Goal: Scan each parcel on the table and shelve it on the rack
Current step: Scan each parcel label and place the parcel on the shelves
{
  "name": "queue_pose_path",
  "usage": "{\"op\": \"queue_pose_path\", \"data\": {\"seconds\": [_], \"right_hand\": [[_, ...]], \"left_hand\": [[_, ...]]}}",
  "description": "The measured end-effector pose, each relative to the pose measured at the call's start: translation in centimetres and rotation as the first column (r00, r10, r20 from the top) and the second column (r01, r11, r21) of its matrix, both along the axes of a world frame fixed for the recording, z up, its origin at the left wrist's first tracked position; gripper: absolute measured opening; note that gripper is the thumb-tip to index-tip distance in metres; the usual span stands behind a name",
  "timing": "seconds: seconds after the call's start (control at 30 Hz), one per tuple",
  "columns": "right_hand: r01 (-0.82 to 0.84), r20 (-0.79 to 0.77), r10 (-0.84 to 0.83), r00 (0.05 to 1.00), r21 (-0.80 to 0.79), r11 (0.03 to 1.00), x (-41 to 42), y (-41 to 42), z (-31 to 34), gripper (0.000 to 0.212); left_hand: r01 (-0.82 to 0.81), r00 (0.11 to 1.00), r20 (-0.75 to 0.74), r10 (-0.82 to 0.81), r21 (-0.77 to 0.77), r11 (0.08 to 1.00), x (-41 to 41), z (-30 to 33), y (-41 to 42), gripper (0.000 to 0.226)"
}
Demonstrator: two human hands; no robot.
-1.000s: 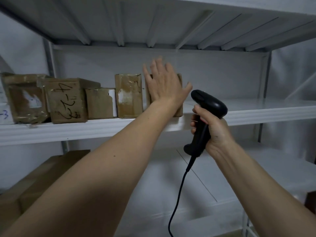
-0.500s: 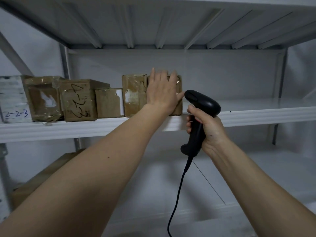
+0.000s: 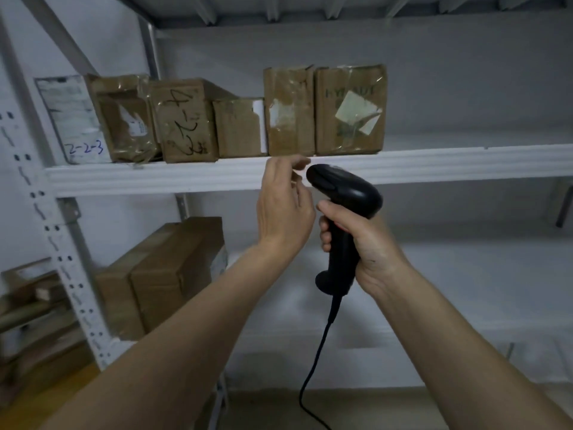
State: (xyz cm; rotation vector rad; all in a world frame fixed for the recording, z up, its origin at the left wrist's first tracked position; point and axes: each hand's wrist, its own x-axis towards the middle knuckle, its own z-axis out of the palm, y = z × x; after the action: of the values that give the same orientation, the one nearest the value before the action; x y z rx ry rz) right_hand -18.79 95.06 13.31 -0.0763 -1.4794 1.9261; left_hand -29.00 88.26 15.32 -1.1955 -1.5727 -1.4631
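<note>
So I've got the white rack filling the view, six parcels lined along its shelf, the rightmost parcel upright at the row's end. My left hand hangs loose below the shelf edge, holding nothing. My right hand grips the black scanner.

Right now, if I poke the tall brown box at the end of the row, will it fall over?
Probably not easily. The end box stands flat on the shelf, close beside its neighbour, which may brace that side. Its open right side looks likelier to tip. The crinkled tape suggests stiff, slightly slippery cardboard.
</note>
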Motion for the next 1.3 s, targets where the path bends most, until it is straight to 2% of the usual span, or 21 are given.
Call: {"op": "queue_pose_path", "data": {"seconds": [0.1, 0.23, 0.37, 0.57, 0.67, 0.93, 1.1, 1.3], "right_hand": [[-0.051, 0.037, 0.051, 0.998, -0.012, 0.999, -1.9, -2.2, -2.1, 0.002], [-0.090, 0.130, 0.096, 0.987, -0.050, 0.995, -4.6, -6.1, -4.8, 0.007], [-0.113, 0.224, 0.136, 0.965, -0.116, 0.987, -7.6, -11.4, -7.3, 0.007], [-0.144, 0.308, 0.187, 0.933, -0.155, 0.977, -13.1, -20.3, -10.0, 0.009], [-0.170, 0.322, 0.217, 0.921, -0.169, 0.971, -16.2, -25.0, -11.4, 0.007], [-0.243, 0.417, 0.267, 0.869, -0.112, 0.964, -24.6, -36.1, -15.3, 0.012], [-0.218, 0.481, 0.262, 0.837, -0.147, 0.965, -28.3, -40.8, -17.2, 0.012], [-0.236, 0.505, 0.280, 0.816, -0.151, 0.960, -32.8, -43.0, -18.8, 0.013]], "left_hand": [[-0.003, 0.995, 0.102, 0.009, -0.061, 0.998, -1.3, -3.0, -3.2, 0.030], [-0.026, 0.963, 0.267, 0.049, -0.091, 0.996, -3.4, -6.4, -8.3, 0.031], [-0.014, 0.930, 0.361, 0.069, -0.152, 0.988, -6.4, -9.0, -13.9, 0.029], [0.081, 0.814, 0.579, 0.037, -0.175, 0.981, -12.1, -11.8, -23.8, 0.018], [0.103, 0.744, 0.661, 0.099, -0.259, 0.960, -15.5, -13.7, -29.5, 0.015], [0.127, 0.628, 0.699, 0.340, -0.524, 0.842, -24.2, -19.1, -44.2, 0.012], [0.152, 0.524, 0.742, 0.418, -0.564, 0.811, -27.5, -21.4, -50.3, 0.012], [0.120, 0.479, 0.729, 0.489, -0.607, 0.786, -32.3, -23.9, -53.9, 0.020]]}}
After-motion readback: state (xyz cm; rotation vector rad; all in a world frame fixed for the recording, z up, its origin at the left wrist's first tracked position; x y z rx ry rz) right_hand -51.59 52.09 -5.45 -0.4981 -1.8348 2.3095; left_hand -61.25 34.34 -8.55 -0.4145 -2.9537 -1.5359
